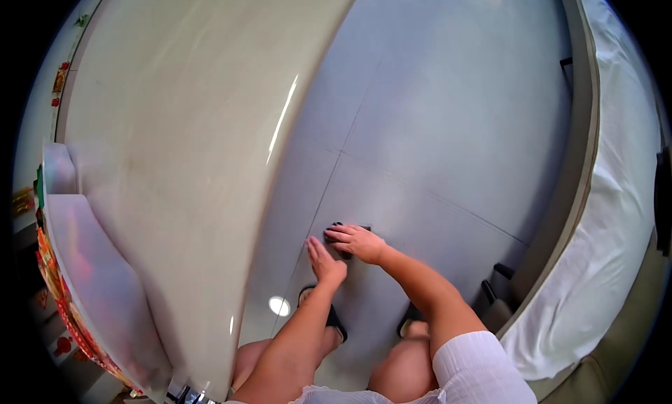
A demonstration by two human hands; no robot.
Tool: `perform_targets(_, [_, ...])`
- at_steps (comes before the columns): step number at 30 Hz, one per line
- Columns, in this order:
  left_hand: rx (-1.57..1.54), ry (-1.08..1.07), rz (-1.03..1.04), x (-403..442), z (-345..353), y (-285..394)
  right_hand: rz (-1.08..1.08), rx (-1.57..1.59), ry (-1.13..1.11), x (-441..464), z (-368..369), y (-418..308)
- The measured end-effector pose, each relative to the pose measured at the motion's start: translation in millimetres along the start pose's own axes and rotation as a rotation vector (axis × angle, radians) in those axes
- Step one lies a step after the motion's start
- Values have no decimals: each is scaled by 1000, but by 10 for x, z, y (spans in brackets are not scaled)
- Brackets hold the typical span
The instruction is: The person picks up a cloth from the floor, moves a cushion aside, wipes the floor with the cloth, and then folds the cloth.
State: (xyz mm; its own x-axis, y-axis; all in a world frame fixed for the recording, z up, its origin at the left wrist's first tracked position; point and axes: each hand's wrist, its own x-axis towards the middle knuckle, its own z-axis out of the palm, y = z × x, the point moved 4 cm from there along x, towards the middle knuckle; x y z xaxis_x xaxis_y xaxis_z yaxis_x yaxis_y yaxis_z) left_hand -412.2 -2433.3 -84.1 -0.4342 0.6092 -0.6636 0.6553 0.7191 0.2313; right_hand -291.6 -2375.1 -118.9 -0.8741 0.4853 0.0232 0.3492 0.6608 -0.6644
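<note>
My right hand point(358, 243) lies over a small dark object point(343, 253) low above or on the grey floor. Its fingers reach across the object's top and hide most of it, so its kind cannot be made out. Just left of it is my left hand point(325, 263), with fingers stretched out and nothing visible in them. The left fingertips point toward the dark object but look apart from it.
Grey floor tiles point(420, 152) run between a glossy cream surface point(189, 124) on the left and a piece of furniture with white cloth point(616, 152) on the right. My feet in dark sandals point(336, 323) are close below my hands. Translucent plastic point(101, 264) stands far left.
</note>
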Motion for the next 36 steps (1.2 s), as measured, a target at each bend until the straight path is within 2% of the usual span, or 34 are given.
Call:
perform_targets(3, [3,-138,132,-441,-8,55,112,25,-141,-323,169,-324])
perform_targets(6, [0,-208,216,-827,-28,20,374,152,-322,-419,223,-579])
perform_targets(7, [-4,-238,222,-962,-58,6,445,200,-241,-515,168,-672])
perform_targets(10, [9,-291,304,-1366,-222,-64,778,240,203,-876,-192,-1050])
perform_targets(14, [66,-306,414,-1773,-490,-221,990,392,527,-1333,-510,-1573])
perform_targets(18, [33,-288,460,-2040,-704,-427,1182,735,820,-1638,-538,-1871])
perform_targets(21, [12,-285,532,-2144,-731,-624,1387,1199,955,-1700,-585,-2087])
perform_targets(24, [57,-257,570,-2275,-746,-818,1335,1176,1023,-1781,-440,-2172])
perform_targets(28, [155,-281,555,-2369,-669,-900,1481,984,1006,-2075,-170,-2224])
perform_targets(31, [234,-316,568,-2298,-456,-962,1507,685,1063,-2292,33,-2183])
perform_targets(34, [282,-326,640,-2136,-66,-975,1403,266,1139,-2438,60,-2092])
perform_targets(36, [330,-315,652,-1948,192,-955,1456,206,1190,-2573,309,-1963])
